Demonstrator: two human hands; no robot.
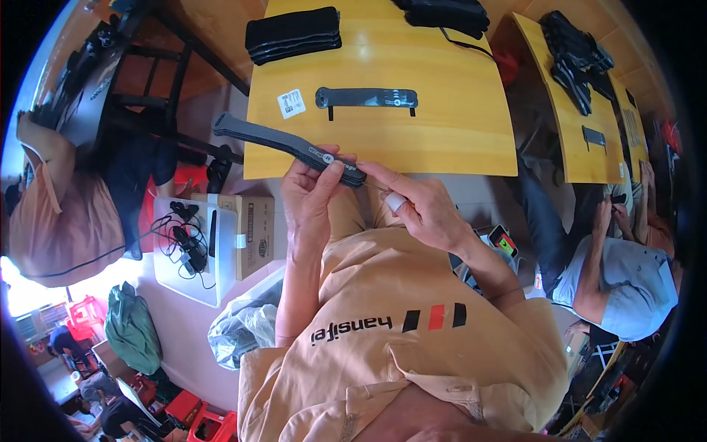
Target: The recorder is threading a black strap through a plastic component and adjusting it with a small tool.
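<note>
Presently left hand (313, 190) grips a dark strap bundle (269, 138) above the near-left corner of the worktop (456, 147). Right hand (427, 210) at its end; cannot tell if that grip is closed. Slack thumb pressure could let layers slide apart.
</note>
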